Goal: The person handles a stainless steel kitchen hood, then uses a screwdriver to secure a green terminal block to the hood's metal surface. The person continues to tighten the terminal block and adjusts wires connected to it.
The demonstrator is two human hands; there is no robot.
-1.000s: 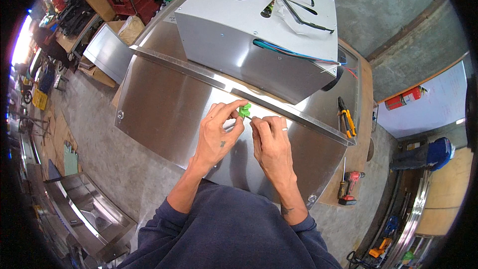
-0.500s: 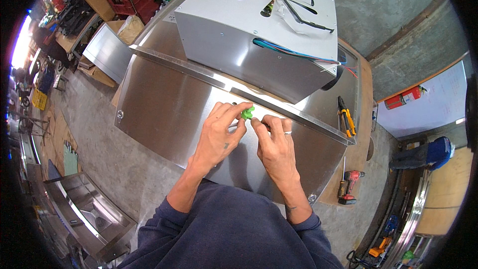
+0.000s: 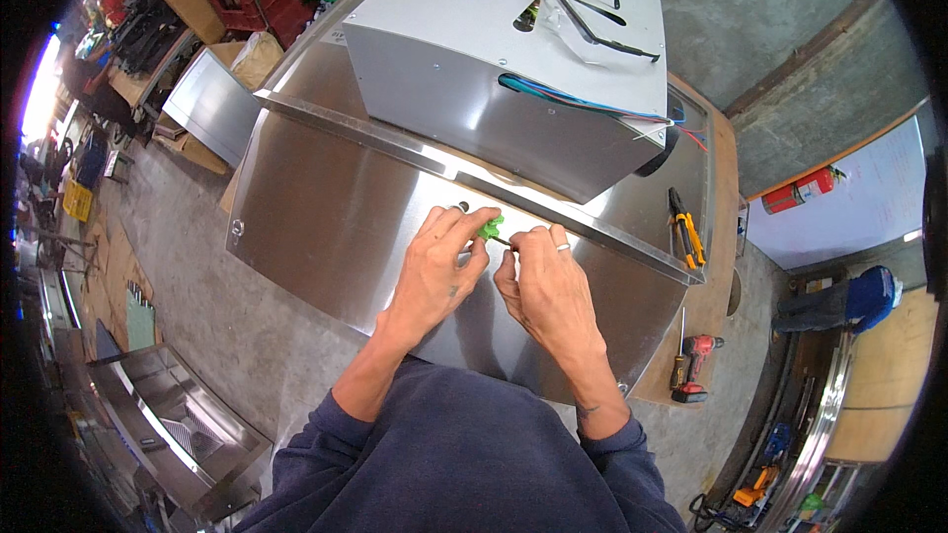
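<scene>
Over the brushed steel panel [image 3: 326, 202], my left hand [image 3: 434, 271] pinches a small bright green block [image 3: 491, 228], which looks like a plug-in terminal connector. Its details are too small to read. My right hand [image 3: 543, 281], a ring on one finger, is closed just to the right of it. From its fingertips a thin dark shaft [image 3: 505, 242], like that of a small screwdriver, points at the green block; my fingers hide the rest. Whether shaft and block touch I cannot tell. A small dark round hole shows in the panel beyond my left fingers.
Behind the panel's raised edge stands a grey metal box [image 3: 474, 109] with blue and red wires [image 3: 583, 107] hanging from its side. Yellow-handled pliers [image 3: 686, 232], a screwdriver [image 3: 680, 360] and a red cordless drill [image 3: 697, 367] lie at right. Another person [image 3: 859, 304] bends over far right.
My right hand has drawn slightly right, away from the green block, so the thin dark shaft now shows between them. My left hand has stayed nearly in place.
</scene>
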